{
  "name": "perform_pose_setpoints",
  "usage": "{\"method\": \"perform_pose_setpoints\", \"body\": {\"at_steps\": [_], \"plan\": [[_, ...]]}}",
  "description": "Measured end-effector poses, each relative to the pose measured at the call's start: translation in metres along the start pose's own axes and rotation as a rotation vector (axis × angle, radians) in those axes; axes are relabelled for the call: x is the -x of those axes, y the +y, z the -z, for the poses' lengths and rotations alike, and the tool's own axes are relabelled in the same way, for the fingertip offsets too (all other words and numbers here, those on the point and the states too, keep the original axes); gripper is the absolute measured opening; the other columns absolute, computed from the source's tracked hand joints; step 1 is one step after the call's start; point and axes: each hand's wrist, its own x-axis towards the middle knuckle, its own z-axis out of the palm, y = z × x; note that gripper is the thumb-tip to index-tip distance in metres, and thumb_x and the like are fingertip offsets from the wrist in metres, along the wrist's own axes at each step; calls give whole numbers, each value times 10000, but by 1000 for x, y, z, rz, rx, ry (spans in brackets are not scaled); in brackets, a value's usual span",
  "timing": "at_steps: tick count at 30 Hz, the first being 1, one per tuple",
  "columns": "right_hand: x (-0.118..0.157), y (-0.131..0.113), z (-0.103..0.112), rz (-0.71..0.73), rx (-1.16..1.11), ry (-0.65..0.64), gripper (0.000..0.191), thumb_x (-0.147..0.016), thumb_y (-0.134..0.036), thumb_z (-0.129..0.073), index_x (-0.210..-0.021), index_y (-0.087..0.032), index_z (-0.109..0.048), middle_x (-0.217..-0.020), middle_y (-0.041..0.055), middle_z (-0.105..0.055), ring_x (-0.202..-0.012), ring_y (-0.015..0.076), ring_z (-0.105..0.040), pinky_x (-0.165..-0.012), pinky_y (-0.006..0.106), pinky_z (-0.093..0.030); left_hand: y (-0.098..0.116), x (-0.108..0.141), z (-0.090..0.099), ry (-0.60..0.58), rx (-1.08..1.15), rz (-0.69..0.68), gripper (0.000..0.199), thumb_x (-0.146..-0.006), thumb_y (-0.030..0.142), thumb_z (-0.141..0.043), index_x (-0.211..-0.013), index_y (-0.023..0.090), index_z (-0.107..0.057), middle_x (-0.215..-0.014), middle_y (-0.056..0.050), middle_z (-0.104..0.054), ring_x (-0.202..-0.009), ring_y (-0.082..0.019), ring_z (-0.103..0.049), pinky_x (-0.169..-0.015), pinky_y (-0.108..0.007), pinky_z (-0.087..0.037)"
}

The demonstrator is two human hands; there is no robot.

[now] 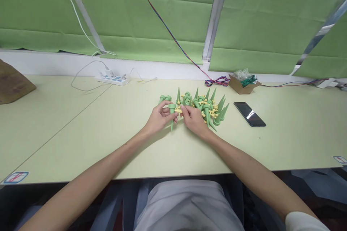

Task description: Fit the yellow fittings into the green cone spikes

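Note:
My left hand (pixel 160 117) is closed around a green plastic watering spike (pixel 172 110), its wide cap up and its tip pointing down. Between both hands a small yellow valve piece (pixel 178 110) touches the spike's side near the cap. My right hand (pixel 193 118) pinches that yellow piece from the right. Just behind and to the right of my hands lies a pile of green spikes (pixel 206 112) mixed with small yellow valves (pixel 214 111). Two more green caps (pixel 165 98) show behind my left hand.
A black phone (pixel 249 114) lies right of the pile. Behind it stands a small cardboard box (pixel 240 87) with clear and green plastic in it. Coiled red-blue wire (pixel 217 81) lies at the back. A white power strip (pixel 114 79) and a brown bag (pixel 15 83) are to the left.

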Motion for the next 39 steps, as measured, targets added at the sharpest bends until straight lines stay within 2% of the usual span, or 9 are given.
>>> {"method": "perform_pose_setpoints", "body": {"at_steps": [4,9,12,20,29,31,36,39], "plan": [[1,-1,1,-14,-42,-13,435,-1033,-507,-394,-713,-229,-490,-564,-15,-521,-558,164,-495,-594,295,-402,-1,-1,0,4,50,10,462,-722,366,-853,-1026,220,-539,-717,31,-688,-629,-150,-684,-712,-329,-560],[1,0,0,27,-139,-39,216,-990,-425,-497,-947,-225,-567,-771,13,-630,-647,169,-573,-603,290,-440,-4,-3,2,37,89,1,474,-703,369,-873,-1006,217,-542,-732,33,-697,-614,-140,-673,-697,-321,-550],[1,0,0,39,-149,-54,180,-978,-383,-507,-937,-218,-564,-796,20,-634,-668,170,-580,-610,289,-442,-5,-4,3,39,80,-4,487,-699,383,-875,-1005,217,-534,-724,33,-695,-606,-143,-673,-682,-318,-547],[1,-3,2,-9,-64,-55,340,-1009,-425,-459,-736,-227,-499,-557,-25,-496,-555,155,-458,-579,285,-376,-3,-1,0,33,-3,-11,470,-737,360,-838,-1066,219,-534,-697,46,-656,-629,-149,-684,-692,-313,-549],[1,-1,0,-24,-71,-38,468,-1026,-513,-403,-661,-229,-468,-546,-6,-508,-566,171,-488,-585,300,-393,-1,0,-1,13,-31,-21,437,-759,338,-812,-1066,223,-522,-666,54,-639,-625,-155,-686,-682,-310,-553],[1,-1,0,-23,-85,-38,439,-1022,-513,-414,-693,-230,-478,-572,-9,-522,-561,166,-490,-583,299,-402,-2,0,0,23,-20,-18,450,-751,351,-822,-1062,223,-523,-676,51,-645,-626,-152,-684,-687,-310,-549],[1,1,-1,2,-157,-53,227,-976,-453,-525,-954,-231,-565,-716,-4,-597,-628,172,-563,-599,297,-448,-3,-2,1,46,15,-24,496,-709,398,-862,-1032,225,-529,-684,53,-650,-607,-145,-671,-682,-311,-542],[1,2,-1,20,-169,-73,177,-959,-406,-545,-969,-229,-554,-753,5,-613,-661,178,-584,-608,298,-460,-3,-2,1,47,15,-19,511,-705,402,-868,-1042,228,-525,-693,54,-653,-612,-148,-673,-686,-318,-541]]}}
